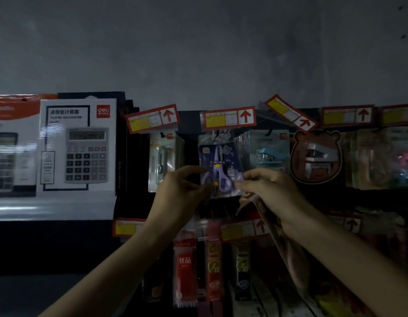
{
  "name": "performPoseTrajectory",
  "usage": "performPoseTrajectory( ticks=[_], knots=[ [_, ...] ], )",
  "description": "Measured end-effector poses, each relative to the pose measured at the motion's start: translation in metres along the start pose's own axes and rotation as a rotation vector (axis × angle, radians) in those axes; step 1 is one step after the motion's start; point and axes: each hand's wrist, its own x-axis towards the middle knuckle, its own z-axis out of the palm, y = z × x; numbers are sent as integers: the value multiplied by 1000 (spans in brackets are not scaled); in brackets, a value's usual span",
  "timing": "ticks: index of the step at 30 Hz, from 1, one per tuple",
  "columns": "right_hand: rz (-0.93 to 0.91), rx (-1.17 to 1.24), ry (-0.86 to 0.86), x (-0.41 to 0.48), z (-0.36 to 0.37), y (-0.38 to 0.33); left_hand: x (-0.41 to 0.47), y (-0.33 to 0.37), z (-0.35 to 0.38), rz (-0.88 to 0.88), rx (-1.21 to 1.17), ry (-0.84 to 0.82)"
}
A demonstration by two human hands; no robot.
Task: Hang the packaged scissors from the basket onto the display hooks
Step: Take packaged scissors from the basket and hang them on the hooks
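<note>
A packaged pair of purple scissors (pixel 219 165) on a dark blue card hangs at the display hook under the middle red price tag (pixel 228 117). My left hand (pixel 182 188) pinches the pack's lower left edge. My right hand (pixel 269 191) touches the pack's lower right corner with its fingertips while its curled fingers grip another pinkish pack (pixel 287 243) that hangs down below the wrist. The hook itself is hidden behind the tag and the pack's clear top. No basket is in view.
Left of the scissors hangs a white packaged item (pixel 161 161); right hang a blue stapler pack (pixel 267 152) and a bear-shaped pack (pixel 315 156). Boxed calculators (pixel 79 147) stand far left. Red pen packs (pixel 184 271) hang on the row below.
</note>
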Motion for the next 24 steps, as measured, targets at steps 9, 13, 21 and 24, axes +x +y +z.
performPoseTrajectory(
  ticks=[9,13,21,24],
  knots=[
    [137,-2,41,22,8,-8,18,-8,16,85,253,-43],
    [180,-52,41,27,9,-7,25,-7,21,119,431,26],
    [173,-225,4,27,2,2,44,-15,34,147,778,53],
    [152,-233,-16,25,-1,2,53,-20,38,117,863,61]
  ],
)
